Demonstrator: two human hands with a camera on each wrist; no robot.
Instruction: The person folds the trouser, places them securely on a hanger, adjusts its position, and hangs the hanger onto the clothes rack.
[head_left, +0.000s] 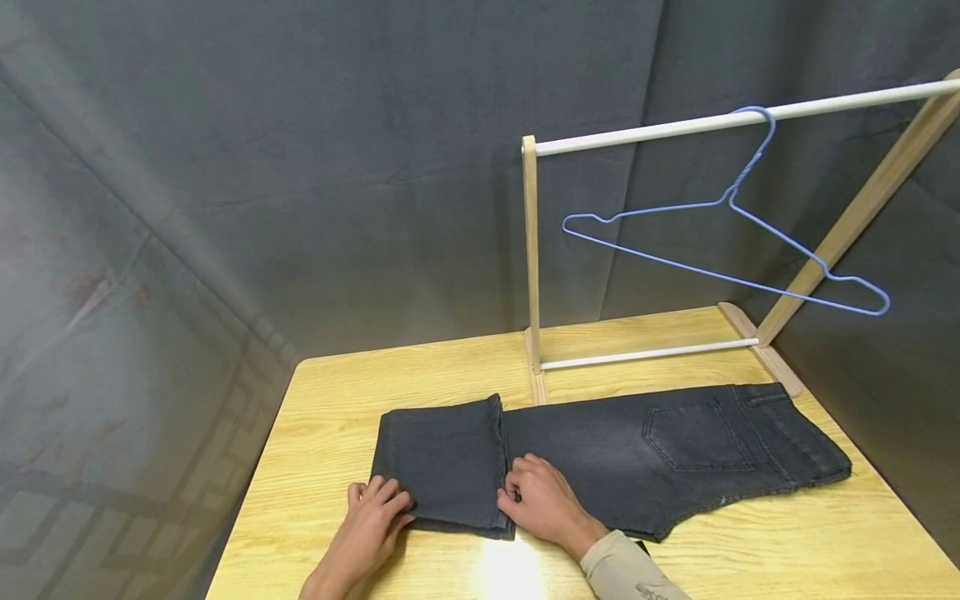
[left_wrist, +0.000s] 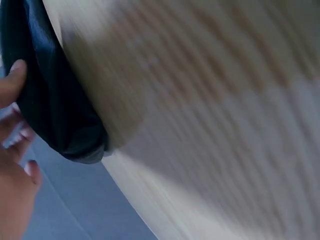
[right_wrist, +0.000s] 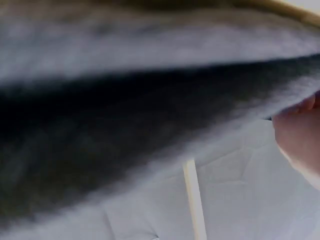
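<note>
As jeans [head_left: 600, 458] lie doubled back on the tabletop [head_left: 315, 417], the left hand [head_left: 371, 517] grips the folded corner [left_wrist: 75, 132] and the right hand [head_left: 546, 502] pinches the hem [head_left: 501, 450], fingers [head_left: 527, 475] curled, likely steadying the layers [head_left: 442, 458].

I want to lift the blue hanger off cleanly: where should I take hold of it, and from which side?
Probably best to pinch the blue hanger at its twisted neck, just under the hook, coming from the front, the camera's side. Nothing blocks the neck there, and it sits centrally above both sloping shoulders. The hook loops over the white rail, so lift upward first.
</note>
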